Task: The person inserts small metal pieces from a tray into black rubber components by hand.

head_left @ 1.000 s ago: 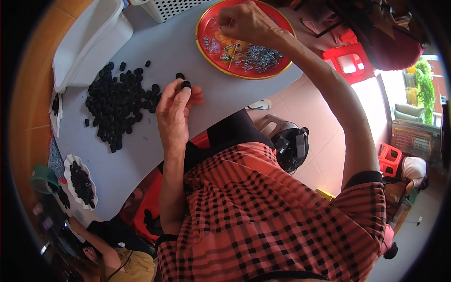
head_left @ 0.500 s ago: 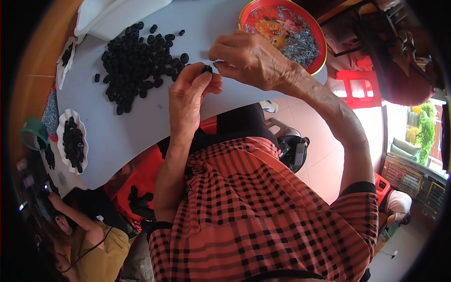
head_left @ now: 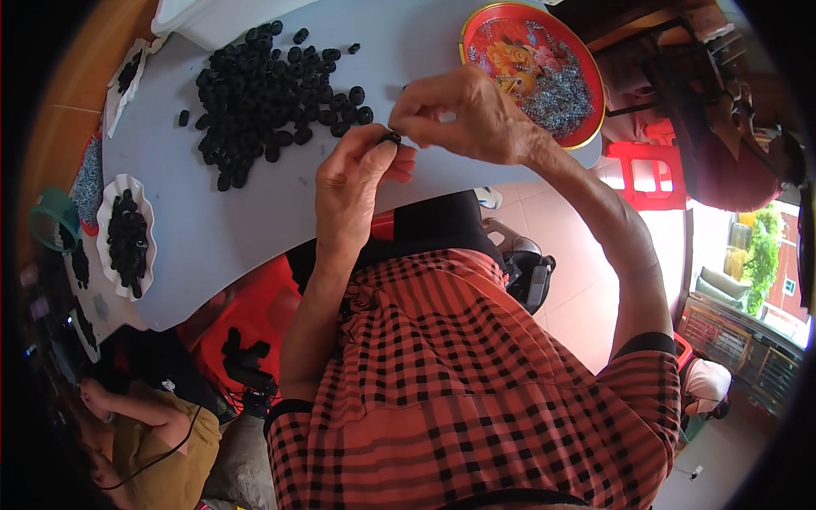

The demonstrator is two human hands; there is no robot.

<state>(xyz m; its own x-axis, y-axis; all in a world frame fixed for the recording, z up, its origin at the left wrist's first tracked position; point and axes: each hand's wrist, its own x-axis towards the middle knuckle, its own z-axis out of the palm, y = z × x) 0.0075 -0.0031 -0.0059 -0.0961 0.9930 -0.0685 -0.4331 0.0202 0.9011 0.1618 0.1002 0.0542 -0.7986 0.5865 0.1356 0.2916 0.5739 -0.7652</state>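
Observation:
My left hand [head_left: 350, 191] is closed in front of me, pinching a small black ribbed barrel-shaped piece [head_left: 391, 138] upright between thumb and forefinger. Right beside it is my right hand [head_left: 467, 117], fingers bent and thumb tip at the top of the piece. Whatever its fingertips hold is too small to make out. Beyond and to the left, a heap of similar black pieces [head_left: 263, 102] covers part of the grey table [head_left: 238, 229]. Past my right hand stands a round red flower-patterned tray [head_left: 591, 76] with many small shiny metal parts [head_left: 557, 102].
A white scalloped dish [head_left: 104, 229] of black parts sits at the table's left edge, near a green tape roll [head_left: 42, 223]. White container [head_left: 221, 19] at the far left. Red stools [head_left: 650, 174] stand right. Another person [head_left: 153, 442] sits at lower left.
My right hand's fingers have curled in and opened slightly less flat, staying close to the black piece. My left hand still holds it. The whole view has shifted slightly.

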